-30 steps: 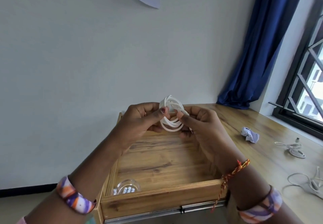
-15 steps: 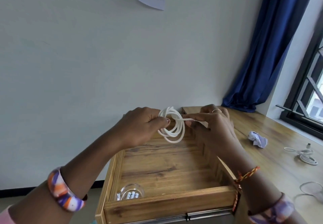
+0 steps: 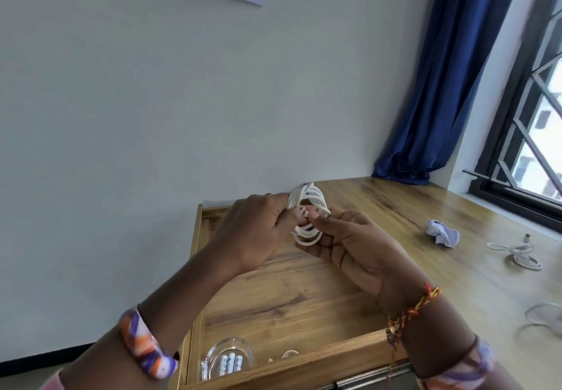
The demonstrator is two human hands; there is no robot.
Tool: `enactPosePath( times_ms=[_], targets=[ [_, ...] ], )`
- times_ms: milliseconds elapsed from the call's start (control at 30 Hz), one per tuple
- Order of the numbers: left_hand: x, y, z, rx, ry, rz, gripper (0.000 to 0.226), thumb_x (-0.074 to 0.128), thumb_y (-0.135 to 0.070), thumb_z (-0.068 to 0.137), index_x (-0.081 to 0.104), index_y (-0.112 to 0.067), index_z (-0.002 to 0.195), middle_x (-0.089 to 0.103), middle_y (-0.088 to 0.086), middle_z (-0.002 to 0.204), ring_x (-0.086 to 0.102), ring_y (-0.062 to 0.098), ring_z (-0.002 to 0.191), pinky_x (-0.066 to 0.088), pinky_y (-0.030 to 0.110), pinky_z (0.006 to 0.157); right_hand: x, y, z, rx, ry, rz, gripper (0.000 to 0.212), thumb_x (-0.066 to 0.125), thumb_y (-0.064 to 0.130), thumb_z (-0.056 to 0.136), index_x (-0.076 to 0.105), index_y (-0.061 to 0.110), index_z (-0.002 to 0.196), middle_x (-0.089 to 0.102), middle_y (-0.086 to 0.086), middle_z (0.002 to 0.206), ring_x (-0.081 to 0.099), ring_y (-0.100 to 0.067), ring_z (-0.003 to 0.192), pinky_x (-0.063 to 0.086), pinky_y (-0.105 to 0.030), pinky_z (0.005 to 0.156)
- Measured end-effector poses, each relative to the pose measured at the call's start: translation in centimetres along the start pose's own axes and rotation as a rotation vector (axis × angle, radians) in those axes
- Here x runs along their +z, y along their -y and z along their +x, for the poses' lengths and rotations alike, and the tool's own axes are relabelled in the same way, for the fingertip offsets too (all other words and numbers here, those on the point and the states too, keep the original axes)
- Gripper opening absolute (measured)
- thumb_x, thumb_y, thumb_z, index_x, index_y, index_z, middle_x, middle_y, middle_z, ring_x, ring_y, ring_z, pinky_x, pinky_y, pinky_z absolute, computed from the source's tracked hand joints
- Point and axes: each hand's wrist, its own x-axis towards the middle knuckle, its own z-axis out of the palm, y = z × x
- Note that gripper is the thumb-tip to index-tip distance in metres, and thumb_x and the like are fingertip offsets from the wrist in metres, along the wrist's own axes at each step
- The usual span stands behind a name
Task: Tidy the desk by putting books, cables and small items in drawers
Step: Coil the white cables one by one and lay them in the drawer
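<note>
The left hand (image 3: 258, 225) is gripping the coiled white cable (image 3: 308, 216) by its left side, fingers curled round the bundled loops. The right hand (image 3: 349, 246) is pinching the cable's loose end at the coil's centre, its remaining fingers (image 3: 316, 248) lying loosely curled below the loops. The coil is being held in the air above the far part of the open drawer (image 3: 273, 298), clear of the drawer floor.

Risk: the cable looks springy. If the loose end is slipping from the pinch before it is secured, the loops are likely to spring apart and spill over the drawer wall or onto the surface (image 3: 456, 268).

Orientation: the coil is standing nearly upright, its opening facing roughly toward the camera. Its long axis is running vertically, tilted slightly to the right at the top.
</note>
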Motion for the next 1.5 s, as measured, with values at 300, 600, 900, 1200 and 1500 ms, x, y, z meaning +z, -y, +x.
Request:
enactPosePath(
  times_ms=[300,600,900,1200,1500],
  targets=[
    [2.2,4.4,2.7,-0.028,0.425,-0.570,0.038,0.043,-0.047,0.082,0.063,-0.025,0.107,0.069,-0.018,0.091,0.063,-0.003,0.087,0.050,0.021,0.081,0.0,-0.6,1.3,0.097,-0.223,0.050,0.023,0.063,0.020,0.067,0.071,0.010,0.086,0.067,-0.010,0.085,0.062,-0.020,0.075,0.049,-0.040,0.082],
    [3.6,5.2,3.9,-0.164,0.512,-0.811,0.023,0.046,-0.024,0.096,0.063,-0.023,0.080,0.055,-0.020,0.046,0.047,-0.008,0.044,0.034,0.007,0.052,1.3,-2.2,1.6,-0.333,-0.207,0.128,0.074,0.078,0.002,0.053,0.050,0.013,0.120,0.068,-0.013,0.100,0.069,-0.022,0.088,0.056,-0.030,0.071],
    [3.4,6.5,3.0,-0.143,0.479,-0.646,0.075,0.044,-0.071,0.066,0.061,0.001,0.081,0.049,0.003,0.066,0.045,0.017,0.064,0.035,0.033,0.067,2.6,-4.6,3.3,-0.643,-0.696,-0.850,0.022,0.061,0.016,0.088,0.066,0.027,0.107,0.068,0.008,0.102,0.064,-0.001,0.093,0.048,-0.010,0.072],
    [1.0,9.0,1.9,-0.003,0.200,-0.298,0.031,0.048,-0.039,0.091,0.054,-0.023,0.065,0.044,-0.009,0.050,0.039,0.008,0.048,0.029,0.027,0.053,5.0,-3.4,3.5,-0.406,-0.592,-0.081,0.028,0.064,0.029,0.071,0.069,0.002,0.077,0.071,-0.018,0.078,0.069,-0.026,0.071,0.057,-0.039,0.073],
    [4.0,11.7,0.8,-0.184,0.279,-0.640,0.024,0.072,-0.030,0.075,0.069,-0.021,0.097,0.073,0.002,0.089,0.066,0.013,0.081,0.052,0.034,0.082,2.4,-6.0,4.6,-0.179,-0.482,0.031,0.020,0.069,0.021,0.069,0.072,0.002,0.077,0.071,-0.019,0.082,0.070,-0.023,0.071,0.058,-0.037,0.074]
  ],
)
